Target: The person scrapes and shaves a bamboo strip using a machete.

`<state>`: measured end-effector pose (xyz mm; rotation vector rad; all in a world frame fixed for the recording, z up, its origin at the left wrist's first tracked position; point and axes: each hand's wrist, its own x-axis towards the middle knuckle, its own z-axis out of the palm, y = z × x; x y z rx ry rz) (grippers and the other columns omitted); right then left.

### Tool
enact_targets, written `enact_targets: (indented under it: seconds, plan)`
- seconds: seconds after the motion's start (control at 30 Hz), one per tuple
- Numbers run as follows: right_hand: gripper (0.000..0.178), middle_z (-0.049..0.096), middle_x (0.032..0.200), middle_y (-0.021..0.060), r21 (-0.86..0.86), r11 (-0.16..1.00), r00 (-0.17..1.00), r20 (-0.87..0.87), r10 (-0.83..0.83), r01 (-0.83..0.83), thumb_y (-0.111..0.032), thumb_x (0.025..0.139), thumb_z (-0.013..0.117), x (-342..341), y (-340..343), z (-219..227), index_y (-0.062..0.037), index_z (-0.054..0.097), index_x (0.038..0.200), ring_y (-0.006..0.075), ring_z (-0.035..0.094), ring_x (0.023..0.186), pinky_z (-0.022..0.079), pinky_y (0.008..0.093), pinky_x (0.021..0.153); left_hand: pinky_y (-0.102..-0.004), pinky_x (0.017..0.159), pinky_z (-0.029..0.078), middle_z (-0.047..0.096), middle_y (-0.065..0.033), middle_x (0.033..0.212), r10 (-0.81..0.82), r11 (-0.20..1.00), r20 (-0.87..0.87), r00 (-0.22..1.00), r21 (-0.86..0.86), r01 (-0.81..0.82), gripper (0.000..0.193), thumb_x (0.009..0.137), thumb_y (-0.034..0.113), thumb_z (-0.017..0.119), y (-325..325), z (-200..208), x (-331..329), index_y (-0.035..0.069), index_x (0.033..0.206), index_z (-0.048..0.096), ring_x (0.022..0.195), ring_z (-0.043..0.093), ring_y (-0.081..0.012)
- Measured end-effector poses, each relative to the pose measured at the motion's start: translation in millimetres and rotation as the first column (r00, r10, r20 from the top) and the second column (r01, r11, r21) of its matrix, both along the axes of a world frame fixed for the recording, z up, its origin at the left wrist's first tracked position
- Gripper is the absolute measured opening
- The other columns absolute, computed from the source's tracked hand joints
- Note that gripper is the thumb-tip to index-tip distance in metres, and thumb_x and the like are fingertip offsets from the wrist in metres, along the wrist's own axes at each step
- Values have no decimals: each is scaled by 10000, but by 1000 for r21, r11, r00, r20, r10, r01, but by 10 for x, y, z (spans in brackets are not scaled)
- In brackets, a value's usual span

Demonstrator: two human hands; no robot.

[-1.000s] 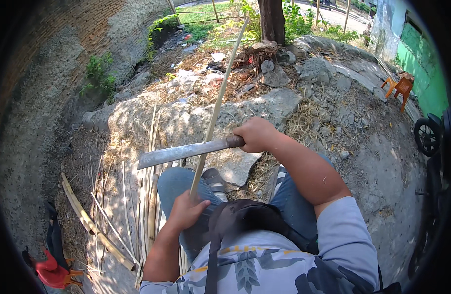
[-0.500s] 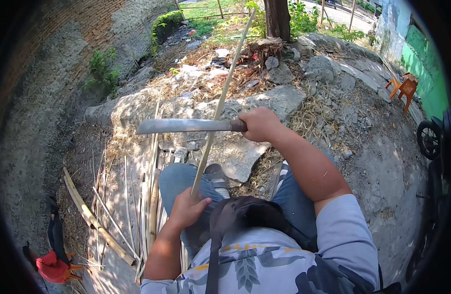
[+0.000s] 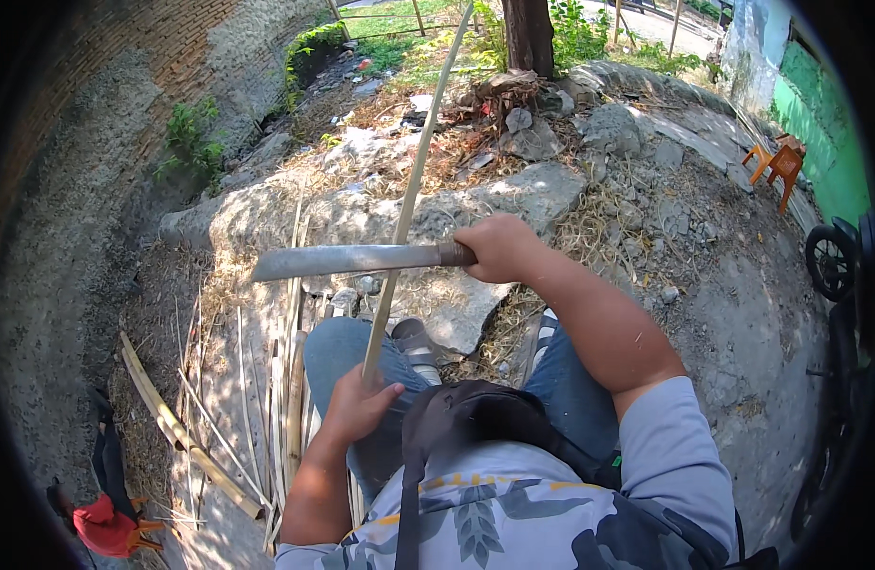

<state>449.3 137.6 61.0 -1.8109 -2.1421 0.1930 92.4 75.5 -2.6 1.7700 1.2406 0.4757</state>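
Left hand grips a long, slender, pale strip; right hand clasps a broad grey machete.

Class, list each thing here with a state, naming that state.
Left hand: closed around the pale strip
Right hand: closed around the knife handle
Pale strip: slanting upward
Knife: unsheathed, crossing the strip
Loose strips: lying on the ground
Thick bamboo pieces: lying beside them
Person in red: seated

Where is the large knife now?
In the head view, left of centre: the large knife crosses the bamboo strip, its handle in the fingers of the right hand.
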Motion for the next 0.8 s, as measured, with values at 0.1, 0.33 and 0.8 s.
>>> enact_targets:
  seconds: [0.1, 0.33, 0.8]
  plan:
    - [167, 723, 848, 75, -10, 951, 930, 203, 305, -310, -249, 773, 718, -202, 30, -26, -153, 672, 903, 279, 711, 860, 509, 421, 885, -367, 666, 492, 598, -72, 745, 5, 1000, 4, 1000, -16, -5, 368, 863, 279, 827, -24, 89, 41, 13, 886, 574, 682, 537, -183]
    - [174, 719, 892, 130, 27, 998, 998, -6, -64, 64, -241, 777, 716, 190, 201, -11, -122, 685, 900, 330, 701, 894, 526, 472, 843, -361, 672, 495, 603, -69, 747, -40, 999, -17, 999, -9, 40, 355, 870, 271, 821, -70, 203, 34, 7, 902, 585, 682, 541, -182]
    - [258, 714, 853, 161, -86, 996, 1000, 27, -3, 5, -270, 761, 726, 65, 26, 46, -123, 695, 971, 363, 704, 895, 547, 493, 785, -311, 644, 474, 562, -12, 747, -36, 991, 44, 998, -127, 42, 385, 850, 282, 854, 36, 112, 13, 31, 884, 563, 703, 502, -108]
